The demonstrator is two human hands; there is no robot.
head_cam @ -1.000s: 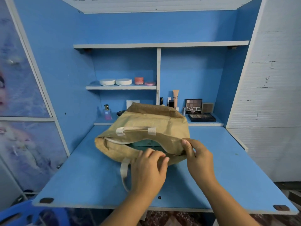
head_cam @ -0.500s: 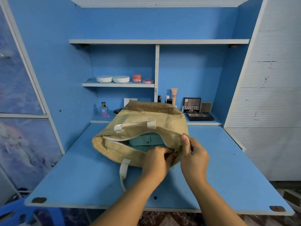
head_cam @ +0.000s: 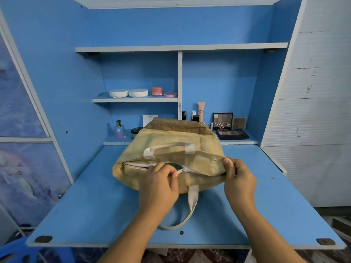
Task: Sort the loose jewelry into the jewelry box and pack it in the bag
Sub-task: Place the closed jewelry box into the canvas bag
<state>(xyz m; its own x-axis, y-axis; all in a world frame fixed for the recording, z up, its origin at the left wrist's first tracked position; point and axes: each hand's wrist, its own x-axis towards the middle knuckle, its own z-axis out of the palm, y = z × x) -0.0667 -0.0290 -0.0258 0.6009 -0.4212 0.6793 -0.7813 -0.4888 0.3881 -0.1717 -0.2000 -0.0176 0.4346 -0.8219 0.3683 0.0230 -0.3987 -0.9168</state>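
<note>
A tan woven bag with white handles lies on the blue desk, its mouth facing me. My left hand pinches the zipper pull at the middle of the bag's opening. My right hand grips the right end of the opening. A thin dark-green sliver of the jewelry box shows through the narrow gap just beyond my left fingers; the rest of it is hidden inside the bag.
Cosmetics line the back shelves: a perfume bottle, a dark jar, eyeshadow palettes, a tube, white compacts. One bag handle trails toward the desk's front edge. A blue plastic chair sits lower left.
My left hand has slid leftward along the bag's opening with the zipper pull, closing the right part of the mouth. Far less of the green box shows than before.
</note>
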